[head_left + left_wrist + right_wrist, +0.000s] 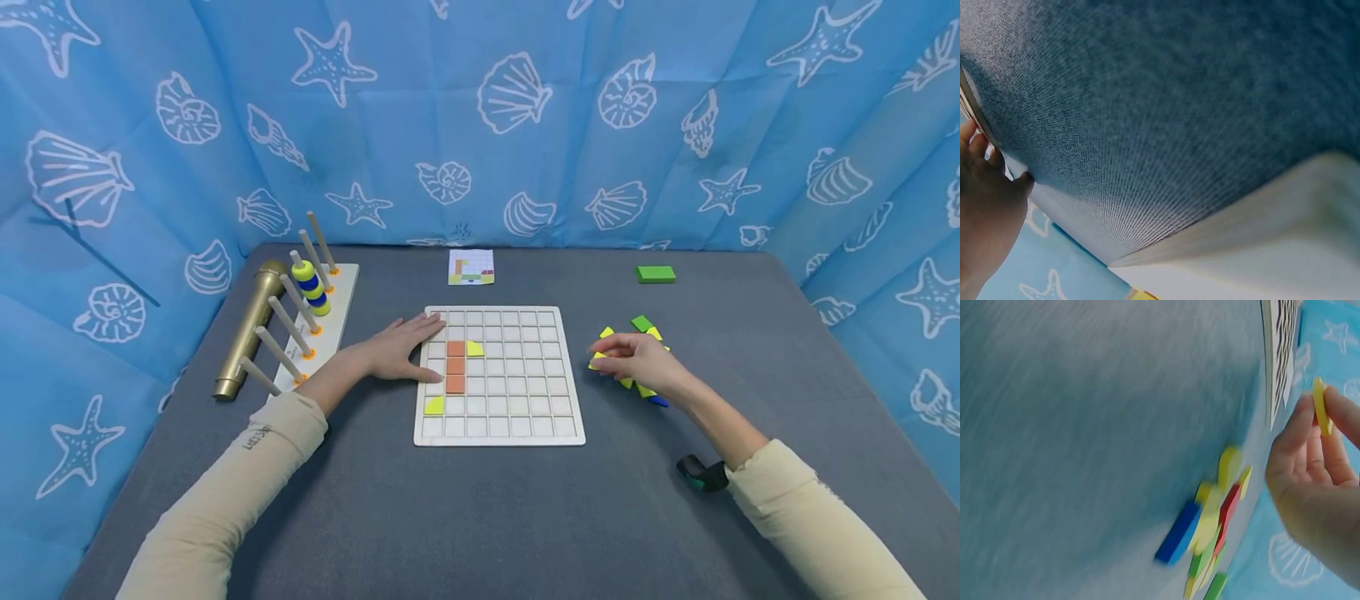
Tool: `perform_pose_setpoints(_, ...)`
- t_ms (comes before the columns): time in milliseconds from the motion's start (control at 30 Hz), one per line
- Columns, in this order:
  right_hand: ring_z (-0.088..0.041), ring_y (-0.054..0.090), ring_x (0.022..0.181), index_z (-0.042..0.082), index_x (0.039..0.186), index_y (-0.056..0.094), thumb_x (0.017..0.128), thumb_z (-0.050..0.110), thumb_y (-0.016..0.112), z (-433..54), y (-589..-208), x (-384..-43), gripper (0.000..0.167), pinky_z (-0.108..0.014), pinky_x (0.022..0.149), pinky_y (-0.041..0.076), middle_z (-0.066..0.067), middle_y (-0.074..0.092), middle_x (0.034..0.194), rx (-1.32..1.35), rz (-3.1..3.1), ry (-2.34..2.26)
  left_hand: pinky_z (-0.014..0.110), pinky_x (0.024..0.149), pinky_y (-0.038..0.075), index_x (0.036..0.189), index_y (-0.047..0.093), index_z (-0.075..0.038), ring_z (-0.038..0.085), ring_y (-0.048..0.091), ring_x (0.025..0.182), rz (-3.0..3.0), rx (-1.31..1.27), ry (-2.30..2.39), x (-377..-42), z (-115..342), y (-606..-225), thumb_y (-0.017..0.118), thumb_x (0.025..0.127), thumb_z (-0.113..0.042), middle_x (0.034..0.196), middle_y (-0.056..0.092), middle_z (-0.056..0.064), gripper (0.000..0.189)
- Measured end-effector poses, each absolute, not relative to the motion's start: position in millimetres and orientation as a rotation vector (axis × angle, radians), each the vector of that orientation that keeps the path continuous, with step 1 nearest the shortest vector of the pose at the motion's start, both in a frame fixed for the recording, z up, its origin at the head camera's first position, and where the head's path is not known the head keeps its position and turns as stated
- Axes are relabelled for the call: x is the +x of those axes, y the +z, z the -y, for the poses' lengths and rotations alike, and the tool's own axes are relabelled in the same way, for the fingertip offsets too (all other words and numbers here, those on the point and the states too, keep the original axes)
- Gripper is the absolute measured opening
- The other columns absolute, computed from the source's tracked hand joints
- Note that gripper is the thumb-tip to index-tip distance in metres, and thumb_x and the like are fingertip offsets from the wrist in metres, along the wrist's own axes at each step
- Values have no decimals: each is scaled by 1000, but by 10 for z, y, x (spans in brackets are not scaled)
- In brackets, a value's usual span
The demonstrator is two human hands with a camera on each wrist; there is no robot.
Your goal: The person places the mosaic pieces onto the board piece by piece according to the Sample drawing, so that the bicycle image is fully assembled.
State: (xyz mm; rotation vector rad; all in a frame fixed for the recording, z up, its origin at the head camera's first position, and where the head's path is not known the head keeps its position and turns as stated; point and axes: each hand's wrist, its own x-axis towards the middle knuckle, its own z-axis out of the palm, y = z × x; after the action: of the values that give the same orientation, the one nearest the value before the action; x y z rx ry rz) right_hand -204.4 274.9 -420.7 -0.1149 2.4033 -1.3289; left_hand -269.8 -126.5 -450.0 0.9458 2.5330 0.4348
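Note:
A white gridded board point(517, 408) lies flat on the grey table. Three orange square tiles point(455, 367) form a column on it, with one yellow rounded tile point(475, 348) beside their top and another yellow tile point(434, 406) lower left. My left hand point(397, 348) rests on the board's left edge, fingers spread. To the right of the board, my right hand point(641, 360) pinches a yellow tile point(1320, 406) between thumb and fingertips, raised off the table. Below it lies a loose pile of yellow, green, red and blue pieces point(1207, 525), partly hidden by the hand in the head view.
A patterned card point(471, 267) lies behind the board, and a green block point(656, 274) sits at the back right. At left stand a white peg rack point(341, 300) with blue and yellow rings and a gold microphone-shaped object point(251, 329). Blue curtains surround the table.

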Motion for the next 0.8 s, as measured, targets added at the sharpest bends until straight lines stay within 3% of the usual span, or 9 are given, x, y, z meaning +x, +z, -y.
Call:
perform_pose_setpoints(100, -28, 59, 82, -4, 118, 61, 90, 22, 68, -2640, -4246, -2057, 39, -36, 71, 50, -12, 69, 96, -131, -2414, -1302, 53, 112, 2, 154, 15, -10, 28, 2, 144, -2525, 943, 446, -2692, 1259, -4496, 63, 85, -58, 159, 8, 9, 97)
perform_pose_setpoints(400, -26, 68, 84, -4, 109, 65, 89, 15, 70, -2314, -4301, -2051, 29, -37, 75, 55, -15, 71, 92, -226, -2235, -1386, 53, 112, 2, 154, 15, -10, 27, 1, 144, -2524, 929, 440, -2698, 1263, -4511, 62, 85, -59, 159, 7, 9, 97)
perform_pose_setpoints(800, -23, 66, 74, -3, 103, 68, 87, 12, 71, -1839, -4296, -1935, 21, -34, 69, 56, -15, 70, 84, -386, -2121, -1361, 49, 113, 1, 155, 12, -14, 23, -1, 144, -2532, 904, 379, -2726, 1264, -4535, 60, 85, -62, 159, 5, 5, 97)
